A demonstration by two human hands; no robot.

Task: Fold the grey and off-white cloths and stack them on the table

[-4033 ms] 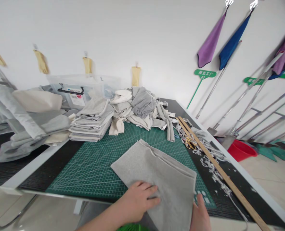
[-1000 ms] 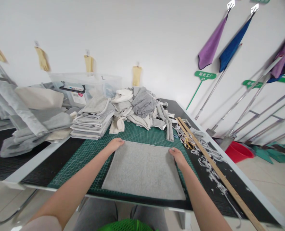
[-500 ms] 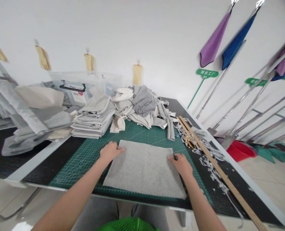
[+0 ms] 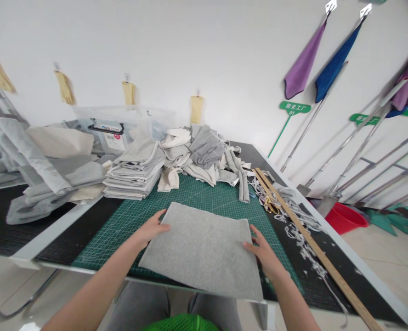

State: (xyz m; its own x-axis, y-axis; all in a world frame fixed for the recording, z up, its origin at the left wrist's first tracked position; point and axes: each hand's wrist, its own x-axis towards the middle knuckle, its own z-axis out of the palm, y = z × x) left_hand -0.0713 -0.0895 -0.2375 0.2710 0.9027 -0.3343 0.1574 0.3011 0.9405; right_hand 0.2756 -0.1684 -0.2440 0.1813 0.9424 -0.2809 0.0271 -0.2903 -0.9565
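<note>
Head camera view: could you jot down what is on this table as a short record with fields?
Left hand: grips the left edge of a flat grey rectangular fabric piece
Right hand: grips its right edge
Surface: green gridded cutting mat on a black table
Behind: stack of folded grey cloths; loose heap of grey and cream fabric
Right side: long wooden ruler, gold-handled scissors, white fabric trimmings

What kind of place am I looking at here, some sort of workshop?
Probably a small fabric-cutting or sewing workshop. A green gridded cutting mat covers the table, folded grey cloth sits in a stack, and a long wooden ruler lies beside scissors and trimmings. Both hands grip a grey cloth piece.
</note>
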